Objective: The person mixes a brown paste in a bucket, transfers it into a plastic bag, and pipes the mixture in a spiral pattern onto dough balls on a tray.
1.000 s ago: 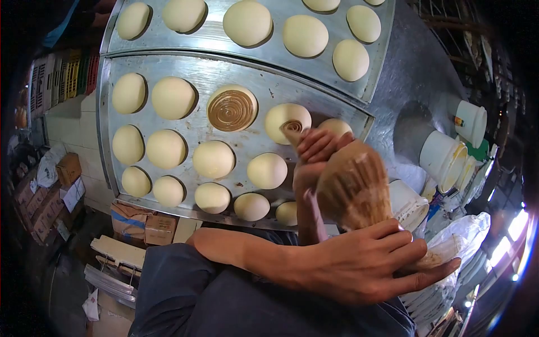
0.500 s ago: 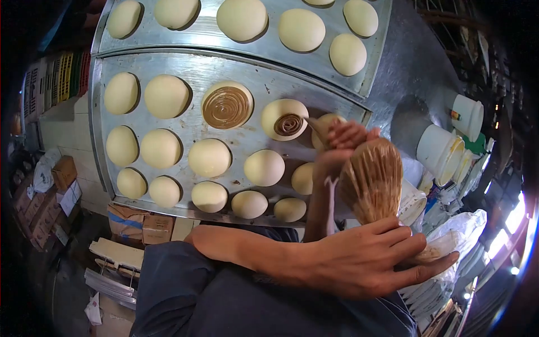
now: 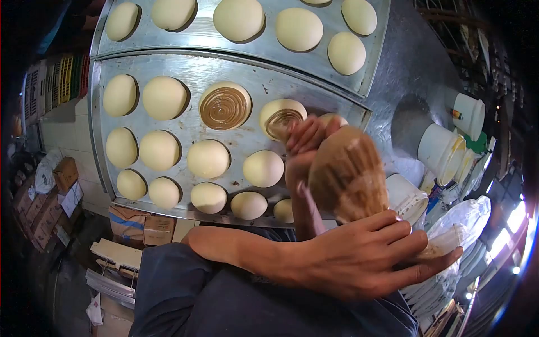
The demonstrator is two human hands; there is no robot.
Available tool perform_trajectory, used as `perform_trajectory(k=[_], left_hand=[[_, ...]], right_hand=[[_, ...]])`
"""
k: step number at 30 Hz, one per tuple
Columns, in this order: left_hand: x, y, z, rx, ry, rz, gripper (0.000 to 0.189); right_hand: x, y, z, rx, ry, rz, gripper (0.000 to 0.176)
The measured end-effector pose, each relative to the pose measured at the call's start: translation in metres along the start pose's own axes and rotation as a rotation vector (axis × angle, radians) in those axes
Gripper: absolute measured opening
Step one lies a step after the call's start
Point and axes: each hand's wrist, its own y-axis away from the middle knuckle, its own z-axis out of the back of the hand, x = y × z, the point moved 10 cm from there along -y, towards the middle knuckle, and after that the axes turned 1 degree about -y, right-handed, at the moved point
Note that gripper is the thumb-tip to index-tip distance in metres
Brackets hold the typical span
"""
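Observation:
A piping bag (image 3: 351,174) full of brown paste bulges between my two hands. My right hand (image 3: 309,135) is closed round its lower end, near the tip, partly blurred. My left hand (image 3: 359,253) crosses my body and grips the bag's upper end, with the bag's loose tail sticking out past the fingers. Under the right fingertips, a pale dough ball (image 3: 268,112) bears a brown spiral (image 3: 281,121); the nozzle itself is hidden. Left of it, another ball carries a wide brown swirl (image 3: 225,108). Plain dough balls (image 3: 263,168) sit around them, one partly behind my right hand.
The metal tray (image 3: 185,63) holds rows of dough balls. Behind it lies a second tray (image 3: 314,62) with more. White buckets (image 3: 441,151) and a clear plastic bag (image 3: 474,216) stand to the right. Cardboard boxes (image 3: 159,229) are below the tray's near edge.
My right hand and the bag have shifted left, with the bag's bulge turned slightly. The brown spiral on the dough ball has grown wider. My left hand has barely moved.

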Motion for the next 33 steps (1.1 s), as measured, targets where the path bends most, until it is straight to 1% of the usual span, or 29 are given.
perform_trajectory(k=[3, 4, 6, 7, 9, 11, 12, 13, 15, 16, 19, 20, 21, 23, 24, 27, 29, 30, 31, 32, 33], left_hand=[[0.000, -0.001, 0.010, -0.039, 0.062, 0.056, 0.049], [0.001, 0.000, 0.009, -0.065, 0.075, 0.049, 0.049], [0.004, 0.002, 0.002, -0.117, 0.100, 0.037, 0.050], [0.003, 0.001, -0.001, -0.089, 0.064, 0.023, 0.052], [0.002, 0.000, -0.006, -0.024, -0.009, -0.005, 0.056], [0.002, -0.001, 0.000, -0.017, -0.024, 0.004, 0.056], [0.002, -0.001, 0.003, -0.015, -0.028, 0.012, 0.056], [0.001, 0.000, 0.004, -0.004, -0.004, 0.014, 0.056], [0.000, 0.001, 0.006, 0.011, 0.043, 0.016, 0.057], [0.001, 0.001, 0.007, 0.004, 0.046, 0.012, 0.057], [0.002, 0.001, 0.003, -0.035, 0.050, 0.000, 0.058], [0.003, 0.002, 0.001, -0.062, 0.045, -0.008, 0.058], [0.003, 0.003, 0.001, -0.087, 0.038, -0.016, 0.058], [0.002, 0.001, 0.007, -0.050, 0.004, -0.001, 0.058], [0.002, 0.000, 0.010, -0.030, -0.009, 0.007, 0.058], [0.000, 0.002, 0.013, 0.002, 0.055, 0.027, 0.057], [-0.001, 0.003, 0.009, 0.013, 0.071, 0.017, 0.057], [-0.001, 0.003, 0.005, 0.018, 0.078, 0.015, 0.056], [-0.001, 0.003, 0.005, -0.040, 0.073, 0.017, 0.055], [0.000, 0.002, 0.004, -0.096, 0.067, 0.018, 0.053], [0.001, 0.002, 0.007, -0.149, 0.059, 0.018, 0.052]], right_hand=[[0.018, 0.002, 0.015, 0.234, -0.019, -0.019, 0.052], [0.031, -0.013, 0.035, 0.230, 0.035, 0.084, 0.051], [0.045, -0.026, 0.007, 0.062, 0.127, 0.176, 0.051], [0.052, -0.031, -0.007, -0.026, 0.177, 0.214, 0.051], [0.038, -0.037, -0.040, 0.133, 0.174, 0.214, 0.051], [0.013, -0.029, -0.043, 0.237, 0.107, 0.120, 0.051], [-0.005, -0.012, -0.031, 0.260, 0.048, 0.021, 0.051], [-0.009, -0.007, 0.000, 0.136, 0.065, -0.093, 0.051], [-0.004, 0.011, 0.040, -0.122, 0.055, -0.322, 0.050], [0.014, -0.003, 0.047, 0.008, 0.115, -0.057, 0.049], [0.036, -0.039, 0.029, 0.021, 0.175, 0.207, 0.047], [0.032, -0.048, 0.008, 0.080, 0.151, 0.183, 0.047], [0.027, -0.040, -0.010, 0.094, 0.124, 0.152, 0.046], [0.017, -0.025, -0.047, 0.118, 0.072, 0.090, 0.043], [0.000, -0.008, -0.037, 0.097, 0.040, -0.025, 0.043], [0.001, 0.023, 0.033, -0.014, 0.243, -0.111, 0.041], [0.028, -0.002, 0.045, 0.192, 0.124, 0.190, 0.041], [0.038, -0.015, 0.031, 0.147, 0.168, 0.216, 0.040], [0.048, -0.028, 0.018, 0.101, 0.213, 0.240, 0.039], [0.055, -0.033, -0.018, 0.040, 0.240, 0.242, 0.039], [0.041, -0.032, -0.020, 0.102, 0.134, 0.165, 0.039]])
